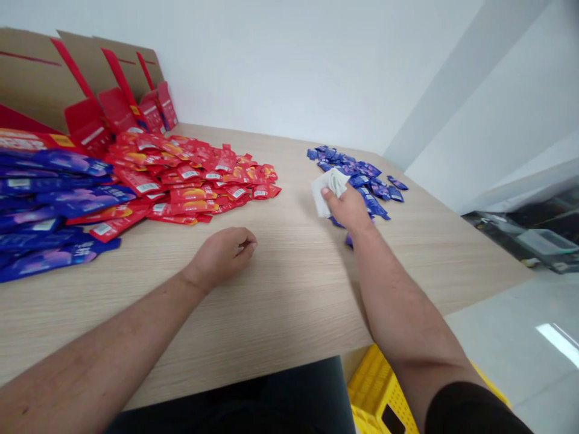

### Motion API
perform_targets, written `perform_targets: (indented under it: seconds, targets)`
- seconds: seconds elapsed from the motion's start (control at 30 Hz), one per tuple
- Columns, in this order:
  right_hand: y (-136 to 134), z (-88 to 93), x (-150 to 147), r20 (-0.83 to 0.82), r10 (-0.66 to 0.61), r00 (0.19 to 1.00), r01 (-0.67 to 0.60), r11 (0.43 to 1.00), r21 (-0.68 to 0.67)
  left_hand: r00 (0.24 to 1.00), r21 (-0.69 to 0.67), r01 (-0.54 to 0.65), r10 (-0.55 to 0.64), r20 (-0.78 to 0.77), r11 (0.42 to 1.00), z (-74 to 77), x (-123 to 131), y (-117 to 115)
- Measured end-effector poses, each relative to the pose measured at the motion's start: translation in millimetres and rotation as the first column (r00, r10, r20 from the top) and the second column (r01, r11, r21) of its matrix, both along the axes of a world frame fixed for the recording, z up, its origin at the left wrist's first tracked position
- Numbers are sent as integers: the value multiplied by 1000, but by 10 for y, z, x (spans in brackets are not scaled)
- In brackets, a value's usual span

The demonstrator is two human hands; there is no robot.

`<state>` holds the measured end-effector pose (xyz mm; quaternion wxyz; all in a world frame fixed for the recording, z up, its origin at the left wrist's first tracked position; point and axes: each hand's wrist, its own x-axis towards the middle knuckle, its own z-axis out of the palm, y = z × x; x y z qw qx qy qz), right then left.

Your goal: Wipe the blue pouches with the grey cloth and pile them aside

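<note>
My right hand (346, 208) pinches a crumpled white paper tissue (328, 190) above the near edge of a heap of small blue-violet sachets (359, 178). Some of those sachets are hidden under the hand. My left hand (221, 256) rests on the light wood-grain table (271, 301), its fingers curled with nothing visible in them. The closest things to it are a spread pile of red sachets (194, 178) and long blue-violet packets (49, 205) lying at the left.
Red-and-brown cardboard display boxes (85, 78) lean against the wall at the far left. A yellow plastic crate (377, 386) sits on the floor below the table's near edge. A dark glass-topped unit (529, 232) stands at the right, beyond the table's right edge.
</note>
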<state>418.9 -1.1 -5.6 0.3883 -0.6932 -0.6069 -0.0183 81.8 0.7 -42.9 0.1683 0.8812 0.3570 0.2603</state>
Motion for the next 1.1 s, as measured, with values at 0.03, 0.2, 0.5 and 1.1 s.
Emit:
perform_targets:
  seconds: [0.03, 0.2, 0.5, 1.1]
  targets:
    - [-69, 15, 145, -35, -34, 999, 34, 999, -13, 1000, -2, 1, -1, -2, 1000, 11, -1, -5]
    - [-467, -163, 737, -83, -150, 985, 141, 985, -102, 999, -13, 29, -29, -17, 999, 55, 25, -36]
    - [-637, -522, 535, -132, -99, 986, 69, 974, -216, 998, -71, 18, -22, -61, 997, 79, 61, -59]
    - [-803, -473, -1277, -326, 354, 876, -427, 885, -186, 913, -8, 150, -141, -383, 989, 107, -318, 292]
